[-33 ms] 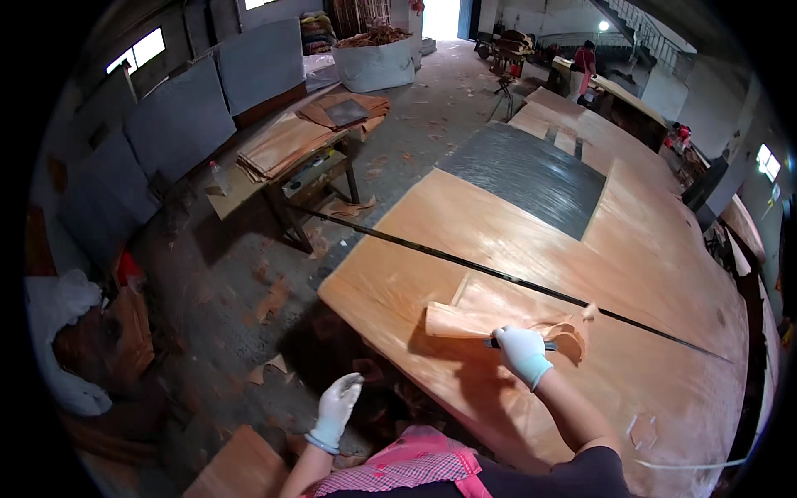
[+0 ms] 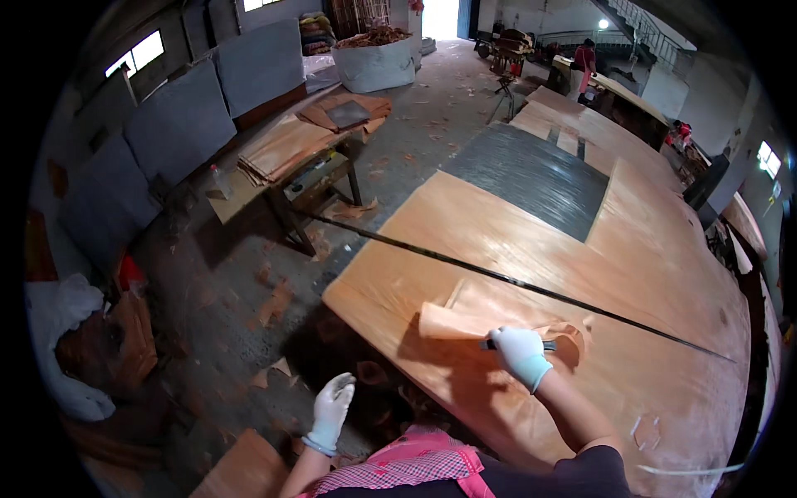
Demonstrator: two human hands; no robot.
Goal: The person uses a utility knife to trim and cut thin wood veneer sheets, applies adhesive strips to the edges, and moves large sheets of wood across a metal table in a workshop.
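Observation:
My right hand, in a white glove, is closed around a short black tool; its dark ends stick out on both sides of the fist, and its working part is hidden. Beneath it a thin, tan wood veneer sheet is rolled up at its left end. A curled veneer strip lies just right of the fist. These rest on a broad layer of veneer covering the worktable. My gloved left hand hangs off the table's near left edge, fingers extended, holding nothing.
Beyond the curled veneer, a long dark straight bar crosses the table. Farther back lies a dark grey sheet. A side table at left carries stacked veneer. Scraps litter the floor. Another person stands at the far right.
My left hand has shifted slightly left. The rolled end of the veneer has moved a little left, and a small upright scrap by the bar now lies lower.

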